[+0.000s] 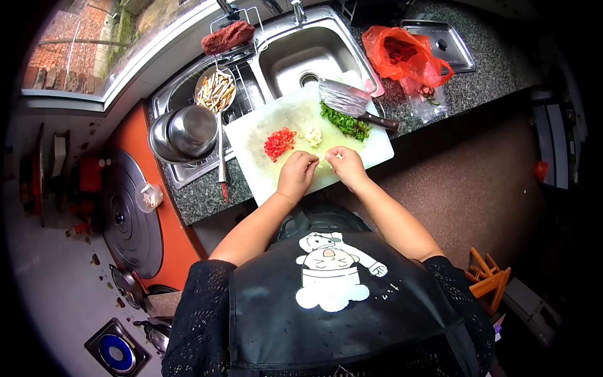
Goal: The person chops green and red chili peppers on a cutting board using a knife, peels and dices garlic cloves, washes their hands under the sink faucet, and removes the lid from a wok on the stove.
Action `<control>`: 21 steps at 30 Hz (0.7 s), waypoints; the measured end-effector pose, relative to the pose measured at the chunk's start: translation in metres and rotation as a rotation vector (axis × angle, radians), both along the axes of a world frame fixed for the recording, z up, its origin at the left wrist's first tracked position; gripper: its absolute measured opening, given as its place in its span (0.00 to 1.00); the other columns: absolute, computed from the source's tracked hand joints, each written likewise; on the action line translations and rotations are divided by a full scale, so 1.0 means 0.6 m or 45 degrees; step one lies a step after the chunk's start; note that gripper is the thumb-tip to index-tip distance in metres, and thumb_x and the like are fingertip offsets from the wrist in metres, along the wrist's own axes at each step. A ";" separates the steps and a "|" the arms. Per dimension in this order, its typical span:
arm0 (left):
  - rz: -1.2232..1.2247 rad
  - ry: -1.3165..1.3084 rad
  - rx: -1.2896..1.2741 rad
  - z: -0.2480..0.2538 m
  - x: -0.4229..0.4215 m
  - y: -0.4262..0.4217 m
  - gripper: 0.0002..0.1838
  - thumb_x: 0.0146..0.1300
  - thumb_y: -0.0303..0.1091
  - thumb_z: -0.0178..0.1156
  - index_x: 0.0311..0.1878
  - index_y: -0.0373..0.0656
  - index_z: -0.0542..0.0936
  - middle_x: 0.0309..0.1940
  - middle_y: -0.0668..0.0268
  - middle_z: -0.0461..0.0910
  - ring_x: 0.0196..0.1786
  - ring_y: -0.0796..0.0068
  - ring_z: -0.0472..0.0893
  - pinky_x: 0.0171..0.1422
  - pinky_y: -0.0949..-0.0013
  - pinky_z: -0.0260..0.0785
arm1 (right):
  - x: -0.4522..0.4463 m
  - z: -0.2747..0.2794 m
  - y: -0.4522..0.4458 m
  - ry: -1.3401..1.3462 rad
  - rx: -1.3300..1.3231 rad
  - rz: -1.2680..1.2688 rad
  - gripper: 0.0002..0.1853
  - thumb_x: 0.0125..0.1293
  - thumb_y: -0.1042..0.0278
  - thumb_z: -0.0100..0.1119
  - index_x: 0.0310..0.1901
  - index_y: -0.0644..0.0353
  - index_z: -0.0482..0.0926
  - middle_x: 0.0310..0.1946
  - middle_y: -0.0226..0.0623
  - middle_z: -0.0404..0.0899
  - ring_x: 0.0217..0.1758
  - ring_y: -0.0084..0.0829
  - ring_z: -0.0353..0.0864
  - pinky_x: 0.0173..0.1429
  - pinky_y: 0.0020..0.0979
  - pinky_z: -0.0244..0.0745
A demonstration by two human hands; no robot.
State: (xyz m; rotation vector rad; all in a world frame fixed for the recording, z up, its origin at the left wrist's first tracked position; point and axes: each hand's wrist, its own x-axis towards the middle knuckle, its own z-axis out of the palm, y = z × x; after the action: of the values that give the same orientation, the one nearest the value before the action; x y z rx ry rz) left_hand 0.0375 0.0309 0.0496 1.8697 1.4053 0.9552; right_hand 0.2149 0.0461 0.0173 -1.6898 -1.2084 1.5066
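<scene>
Both hands meet over the near edge of a pale cutting board (pixel 251 141). My left hand (pixel 297 173) has its fingers pinched together beside a small whitish piece, perhaps garlic (pixel 321 156). From the right, my right hand (pixel 345 166) pinches at the same piece. Beyond the hands lie chopped red pepper (pixel 279 144), a small pile of pale chopped bits (pixel 313 136) and chopped greens (pixel 344 122). A cleaver (pixel 345 99) rests at the board's far right, its dark handle over the greens' side.
Behind the board is a steel sink (pixel 308 60). Metal bowls (pixel 191 131) and a strainer of cut strips (pixel 215 90) stand left. A red plastic bag (pixel 402 53) and a metal lid (pixel 442 45) lie right. An orange surface with a round dark lid (pixel 130 213) is far left.
</scene>
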 end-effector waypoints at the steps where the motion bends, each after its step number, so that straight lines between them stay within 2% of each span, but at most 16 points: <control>1: 0.028 -0.030 -0.035 0.000 0.003 -0.001 0.05 0.61 0.28 0.67 0.39 0.40 0.83 0.34 0.58 0.80 0.36 0.57 0.81 0.42 0.61 0.75 | 0.002 -0.002 -0.001 -0.101 0.080 0.039 0.10 0.69 0.64 0.63 0.41 0.63 0.83 0.25 0.32 0.80 0.29 0.26 0.78 0.37 0.31 0.74; 4: 0.111 -0.064 -0.239 0.004 0.010 0.000 0.07 0.63 0.31 0.68 0.42 0.39 0.85 0.34 0.57 0.82 0.35 0.60 0.82 0.42 0.63 0.75 | 0.003 0.004 0.001 -0.064 -0.006 0.043 0.10 0.68 0.64 0.63 0.42 0.63 0.82 0.28 0.34 0.82 0.33 0.28 0.80 0.42 0.33 0.75; 8: 0.211 -0.295 -0.518 -0.014 0.018 0.002 0.10 0.65 0.33 0.68 0.45 0.37 0.86 0.34 0.59 0.84 0.33 0.70 0.82 0.41 0.68 0.74 | -0.004 0.008 -0.004 0.168 0.012 0.061 0.09 0.70 0.64 0.61 0.42 0.61 0.81 0.30 0.32 0.80 0.32 0.25 0.77 0.39 0.29 0.73; 11: 0.102 -0.417 -0.578 -0.012 0.016 0.006 0.10 0.69 0.33 0.66 0.46 0.36 0.84 0.31 0.71 0.82 0.33 0.83 0.77 0.40 0.76 0.72 | -0.001 0.020 -0.005 0.466 -0.210 -0.032 0.06 0.72 0.66 0.58 0.42 0.60 0.79 0.28 0.28 0.76 0.29 0.21 0.72 0.34 0.26 0.69; 13: 0.100 -0.518 -0.707 -0.022 0.015 0.005 0.08 0.69 0.31 0.65 0.45 0.36 0.83 0.30 0.73 0.80 0.33 0.85 0.76 0.39 0.77 0.70 | 0.006 0.032 -0.005 0.785 -0.409 -0.176 0.04 0.72 0.68 0.56 0.42 0.58 0.77 0.27 0.26 0.73 0.26 0.19 0.68 0.31 0.23 0.65; 16: 0.138 -0.568 -0.760 -0.021 0.010 0.001 0.07 0.69 0.30 0.64 0.43 0.36 0.83 0.30 0.73 0.80 0.33 0.86 0.76 0.39 0.78 0.70 | 0.007 0.039 -0.006 0.956 -0.467 -0.217 0.03 0.71 0.70 0.54 0.41 0.58 0.75 0.26 0.26 0.71 0.24 0.19 0.66 0.30 0.23 0.63; 21: 0.196 -0.557 -0.747 -0.020 -0.015 0.009 0.07 0.69 0.30 0.63 0.41 0.36 0.82 0.30 0.73 0.80 0.33 0.87 0.76 0.40 0.78 0.71 | -0.014 0.044 -0.005 1.025 -0.435 -0.335 0.02 0.70 0.71 0.53 0.40 0.58 0.75 0.26 0.27 0.71 0.24 0.19 0.67 0.30 0.23 0.62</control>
State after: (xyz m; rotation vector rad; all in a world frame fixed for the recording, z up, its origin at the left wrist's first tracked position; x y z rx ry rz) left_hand 0.0283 0.0364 0.0379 1.0628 1.3734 0.8378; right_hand 0.2065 0.0429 0.0437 -1.1448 -0.3085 1.9987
